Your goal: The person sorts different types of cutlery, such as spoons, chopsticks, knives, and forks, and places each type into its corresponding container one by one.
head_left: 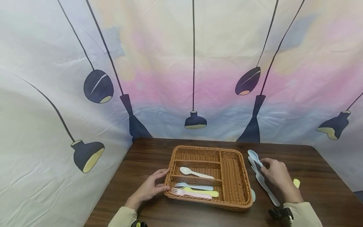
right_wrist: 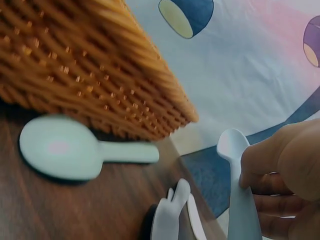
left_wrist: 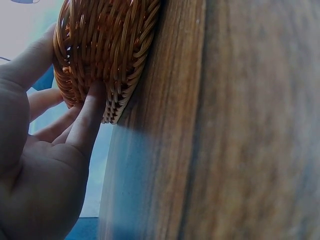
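A brown wicker basket (head_left: 235, 176) with compartments stands on the table. My left hand (head_left: 150, 187) holds its left side; in the left wrist view the thumb reaches the rim and other fingers (left_wrist: 87, 120) touch the outer wall. Beyond the basket's right side, my right hand (head_left: 276, 176) pinches a light blue spoon (right_wrist: 235, 150), bowl pointing away, above the table. Beneath it lie grey-blue knives (head_left: 262, 184), partly overlapping. Inside the basket, a white spoon (head_left: 195, 173) occupies the middle left compartment. The front one holds a light blue fork (head_left: 198, 187), a yellow utensil (head_left: 214, 193) and a pink fork (head_left: 195, 194).
A pale green spoon (right_wrist: 62, 147) lies close against the basket's right wall. Part of a yellow utensil (head_left: 296, 183) shows beyond my right wrist. Behind the dark wooden table (head_left: 153, 151) hangs a cloth (head_left: 170, 78) printed with lamps.
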`<control>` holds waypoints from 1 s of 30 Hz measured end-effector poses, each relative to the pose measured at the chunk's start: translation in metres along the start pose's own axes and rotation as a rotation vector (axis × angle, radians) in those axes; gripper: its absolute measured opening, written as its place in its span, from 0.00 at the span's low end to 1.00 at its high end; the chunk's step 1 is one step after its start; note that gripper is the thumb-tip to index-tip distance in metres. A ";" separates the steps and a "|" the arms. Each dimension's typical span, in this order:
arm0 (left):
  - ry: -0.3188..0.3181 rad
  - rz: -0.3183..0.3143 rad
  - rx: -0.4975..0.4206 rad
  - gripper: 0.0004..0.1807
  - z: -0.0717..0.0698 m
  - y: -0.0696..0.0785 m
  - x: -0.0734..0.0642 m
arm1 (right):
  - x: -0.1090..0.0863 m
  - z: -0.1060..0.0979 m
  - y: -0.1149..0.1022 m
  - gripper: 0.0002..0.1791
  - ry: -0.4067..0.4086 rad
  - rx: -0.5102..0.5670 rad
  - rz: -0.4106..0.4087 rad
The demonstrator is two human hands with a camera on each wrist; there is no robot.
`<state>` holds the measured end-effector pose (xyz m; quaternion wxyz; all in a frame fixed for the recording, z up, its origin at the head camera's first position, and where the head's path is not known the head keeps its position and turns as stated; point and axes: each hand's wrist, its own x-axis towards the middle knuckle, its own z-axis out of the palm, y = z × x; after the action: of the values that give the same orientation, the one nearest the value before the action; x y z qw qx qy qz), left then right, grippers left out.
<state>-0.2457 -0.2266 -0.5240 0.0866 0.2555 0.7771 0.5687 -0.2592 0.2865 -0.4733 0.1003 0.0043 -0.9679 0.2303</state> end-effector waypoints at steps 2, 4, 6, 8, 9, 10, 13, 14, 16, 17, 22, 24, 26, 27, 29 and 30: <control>-0.001 0.002 0.001 0.42 0.000 0.000 0.000 | 0.001 0.000 -0.005 0.19 -0.005 0.014 0.004; -0.002 0.003 0.002 0.42 -0.001 0.000 0.000 | 0.002 -0.001 -0.010 0.19 0.003 0.029 -0.005; -0.004 0.003 0.003 0.42 -0.001 0.000 0.000 | 0.003 0.000 -0.015 0.18 0.019 0.036 -0.025; -0.002 0.005 0.006 0.42 -0.001 0.000 0.000 | 0.005 0.000 -0.019 0.18 0.038 0.039 -0.052; -0.002 0.004 0.008 0.42 -0.001 0.000 0.000 | 0.006 0.000 -0.022 0.18 0.044 0.043 -0.061; -0.001 0.004 0.008 0.42 -0.001 0.000 0.000 | 0.007 0.001 -0.024 0.18 0.049 0.045 -0.068; 0.000 0.003 0.008 0.42 -0.001 0.000 0.000 | 0.010 0.002 -0.030 0.17 0.056 0.048 -0.089; -0.002 0.001 0.007 0.42 -0.001 0.000 0.000 | 0.011 0.003 -0.032 0.17 0.056 0.049 -0.089; -0.003 -0.001 0.004 0.42 -0.001 -0.001 0.000 | 0.013 0.004 -0.036 0.16 0.059 0.049 -0.102; -0.003 -0.002 0.004 0.42 0.000 -0.001 0.000 | 0.013 0.004 -0.038 0.15 0.061 0.050 -0.110; -0.002 -0.008 0.009 0.43 0.000 0.000 0.001 | 0.017 0.006 -0.049 0.15 0.059 0.071 -0.150; -0.002 -0.009 0.009 0.43 0.000 0.000 0.001 | 0.018 0.006 -0.053 0.15 0.055 0.081 -0.161; -0.002 -0.010 0.010 0.43 0.000 0.000 0.001 | 0.020 0.007 -0.058 0.15 0.056 0.082 -0.174; -0.001 -0.010 0.010 0.43 0.000 0.000 0.000 | 0.020 0.008 -0.060 0.15 0.057 0.082 -0.182; 0.001 -0.011 0.010 0.43 0.000 0.001 0.000 | 0.022 0.008 -0.064 0.14 0.064 0.082 -0.196; 0.002 -0.012 0.011 0.43 0.000 0.001 0.000 | 0.023 0.009 -0.066 0.14 0.067 0.083 -0.205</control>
<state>-0.2459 -0.2265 -0.5232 0.0879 0.2510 0.7817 0.5641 -0.2801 0.2242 -0.4470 0.1556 0.0996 -0.9481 0.2587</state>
